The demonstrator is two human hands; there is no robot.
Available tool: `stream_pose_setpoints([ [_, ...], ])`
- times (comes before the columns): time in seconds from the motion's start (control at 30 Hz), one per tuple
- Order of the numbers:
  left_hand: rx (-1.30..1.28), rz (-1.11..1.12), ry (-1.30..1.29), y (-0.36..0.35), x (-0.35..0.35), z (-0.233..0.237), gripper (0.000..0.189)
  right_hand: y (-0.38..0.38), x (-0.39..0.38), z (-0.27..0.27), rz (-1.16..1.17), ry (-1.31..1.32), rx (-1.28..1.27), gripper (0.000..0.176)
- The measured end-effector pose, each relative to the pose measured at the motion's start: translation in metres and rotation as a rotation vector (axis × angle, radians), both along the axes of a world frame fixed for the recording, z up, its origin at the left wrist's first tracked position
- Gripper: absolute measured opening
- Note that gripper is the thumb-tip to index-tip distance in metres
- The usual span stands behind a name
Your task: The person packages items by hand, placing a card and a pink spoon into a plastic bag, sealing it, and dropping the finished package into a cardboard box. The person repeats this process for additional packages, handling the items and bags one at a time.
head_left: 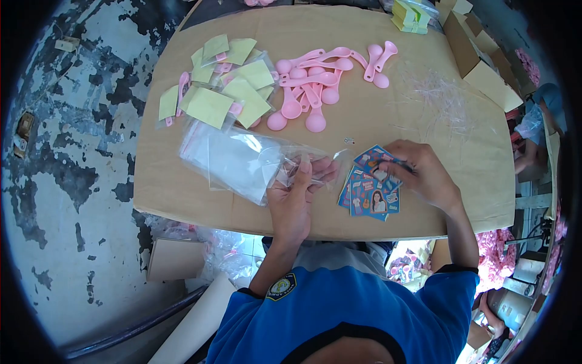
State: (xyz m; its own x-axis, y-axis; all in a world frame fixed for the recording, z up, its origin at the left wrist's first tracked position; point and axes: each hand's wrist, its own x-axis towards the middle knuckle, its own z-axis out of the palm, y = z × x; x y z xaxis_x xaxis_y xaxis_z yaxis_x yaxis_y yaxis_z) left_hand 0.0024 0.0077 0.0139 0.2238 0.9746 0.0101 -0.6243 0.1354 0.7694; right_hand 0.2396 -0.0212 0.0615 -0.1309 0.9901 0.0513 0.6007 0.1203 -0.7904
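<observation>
My left hand [297, 188] is closed on a clear plastic bag [315, 159], whose open end points right. Under and beside it lies a stack of clear bags [233, 159]. My right hand [418, 173] pinches a small printed card [391, 173] over a fanned pile of blue printed cards [376, 197] near the front edge. Farther back lies a heap of pink spoons [312, 79]. Yellow-green cards in clear bags [212, 108] with pink spoons are piled at the left.
Thin clear strips [439, 100] lie at the right of the brown-covered table [339, 224]. Yellow-green cards are stacked [411, 17] at the back beside an open cardboard box [479, 54]. Another person's arm [533, 155] shows at the far right.
</observation>
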Motion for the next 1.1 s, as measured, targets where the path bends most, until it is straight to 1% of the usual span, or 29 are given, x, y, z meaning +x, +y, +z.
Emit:
stream_pose_setpoints([
  [0.07, 0.002, 0.013, -0.024, 0.001, 0.0, -0.001, 0.024, 0.001, -0.01, 0.005, -0.076, 0.036, 0.058, 0.016],
  [0.1, 0.001, 0.017, -0.037, 0.001, 0.0, -0.001, 0.024, 0.0, -0.014, 0.006, -0.054, 0.09, 0.006, 0.017],
  [0.2, 0.017, 0.02, 0.06, -0.001, 0.002, 0.003, 0.029, -0.003, -0.029, 0.01, -0.016, 0.231, -0.136, 0.019],
  [0.27, 0.006, 0.038, 0.194, -0.001, 0.001, -0.01, 0.033, -0.002, -0.042, 0.02, -0.014, 0.293, -0.213, 0.019],
  [0.3, 0.002, 0.05, 0.257, -0.001, 0.002, -0.01, 0.035, -0.002, -0.045, 0.019, -0.017, 0.283, -0.195, 0.018],
  [0.37, 0.027, 0.038, 0.159, -0.004, 0.005, -0.002, 0.037, 0.0, -0.049, 0.015, -0.019, 0.26, -0.16, 0.016],
  [0.4, 0.039, 0.034, 0.109, -0.005, 0.006, 0.004, 0.039, 0.0, -0.049, 0.017, 0.03, 0.231, -0.176, 0.016],
  [0.47, -0.004, -0.017, 0.099, -0.006, 0.005, 0.01, 0.037, -0.001, -0.048, 0.022, 0.125, 0.171, -0.211, 0.015],
  [0.5, -0.024, -0.044, 0.095, -0.007, 0.005, 0.011, 0.037, -0.001, -0.048, 0.022, 0.138, 0.156, -0.215, 0.015],
  [0.57, 0.067, -0.085, 0.171, -0.008, 0.002, 0.006, 0.034, 0.0, -0.048, 0.021, 0.163, 0.128, -0.218, 0.015],
  [0.6, 0.113, -0.105, 0.211, -0.009, 0.001, 0.004, 0.033, 0.0, -0.046, 0.02, 0.158, 0.214, -0.246, 0.015],
  [0.67, 0.076, -0.107, 0.138, -0.007, -0.004, 0.006, 0.029, 0.001, -0.043, 0.014, 0.152, 0.388, -0.303, 0.016],
  [0.7, 0.057, -0.11, 0.103, -0.007, -0.005, 0.007, 0.028, 0.002, -0.044, 0.014, 0.131, 0.387, -0.316, 0.017],
  [0.77, 0.126, -0.137, 0.173, -0.006, -0.005, 0.003, 0.029, 0.001, -0.046, 0.013, 0.081, 0.384, -0.342, 0.018],
  [0.87, 0.23, -0.197, 0.216, -0.011, 0.003, 0.005, 0.034, 0.001, -0.057, 0.01, 0.107, 0.513, -0.213, 0.019],
  [0.9, 0.265, -0.219, 0.22, -0.012, 0.006, 0.007, 0.037, 0.001, -0.057, 0.011, 0.105, 0.466, -0.254, 0.019],
  [0.97, 0.312, -0.166, 0.169, -0.01, 0.002, 0.005, 0.043, 0.004, -0.056, 0.016, 0.105, 0.37, -0.335, 0.019],
  [1.0, 0.336, -0.137, 0.142, -0.009, 0.0, 0.003, 0.046, 0.005, -0.057, 0.014, 0.116, 0.335, -0.309, 0.019],
  [1.07, 0.168, -0.197, -0.21, -0.005, -0.011, 0.0, 0.049, 0.007, -0.06, 0.01, 0.135, 0.266, -0.26, 0.017],
  [1.1, 0.08, -0.227, -0.385, -0.005, -0.014, -0.001, 0.05, 0.007, -0.065, 0.014, 0.1, 0.361, -0.266, 0.015],
])
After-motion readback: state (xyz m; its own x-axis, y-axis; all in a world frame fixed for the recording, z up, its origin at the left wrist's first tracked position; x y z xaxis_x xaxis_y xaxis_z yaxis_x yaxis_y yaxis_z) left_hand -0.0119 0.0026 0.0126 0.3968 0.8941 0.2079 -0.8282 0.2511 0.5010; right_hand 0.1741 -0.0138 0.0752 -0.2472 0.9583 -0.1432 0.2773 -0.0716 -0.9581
